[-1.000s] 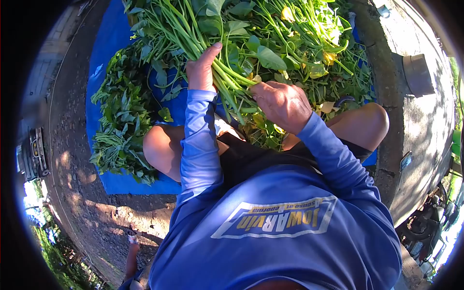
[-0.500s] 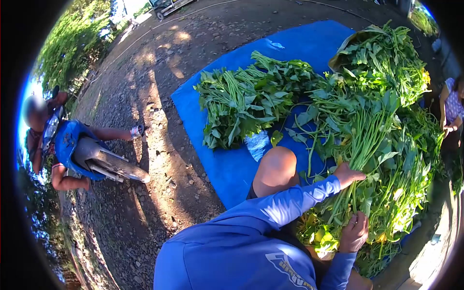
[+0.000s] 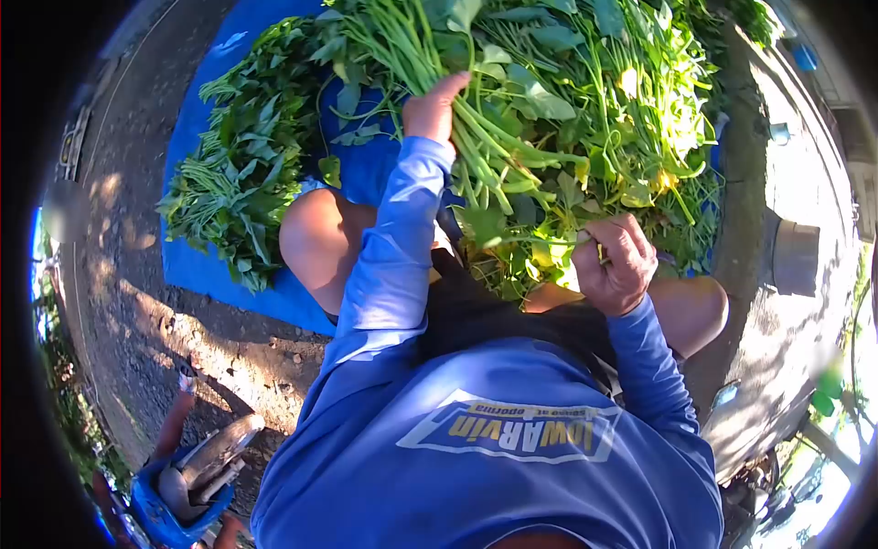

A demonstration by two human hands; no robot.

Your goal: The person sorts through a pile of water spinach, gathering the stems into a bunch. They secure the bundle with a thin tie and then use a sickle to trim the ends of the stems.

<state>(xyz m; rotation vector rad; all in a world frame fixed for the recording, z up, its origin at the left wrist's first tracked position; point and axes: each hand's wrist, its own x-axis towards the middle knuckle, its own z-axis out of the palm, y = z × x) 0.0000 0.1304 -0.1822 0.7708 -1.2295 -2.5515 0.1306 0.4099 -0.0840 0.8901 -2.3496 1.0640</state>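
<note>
My left hand (image 3: 432, 114) is closed around a bunch of long-stemmed leafy greens (image 3: 489, 151), its cut ends pointing down toward my lap. Lower and to the right, my right hand (image 3: 620, 263) pinches a single leafy stem (image 3: 540, 241) between thumb and fingers. Under and beyond both hands spreads a large heap of the same greens (image 3: 631, 119), with some yellowed leaves in it. A second pile of greens (image 3: 242, 151), stems aligned, lies to the left on a blue tarp (image 3: 192, 256).
My bent knees frame the work area. At lower left, a person sits with a blue motorbike (image 3: 174, 499) on the stony ground (image 3: 229, 357). To the right runs a concrete strip (image 3: 745, 183) with a grey block-like object (image 3: 794, 258) beside it.
My view has tilted down and turned, so the greens appear higher and further left. My right hand has moved away from the bunch and now pinches a single leafy stem; my left still grips the bunch.
</note>
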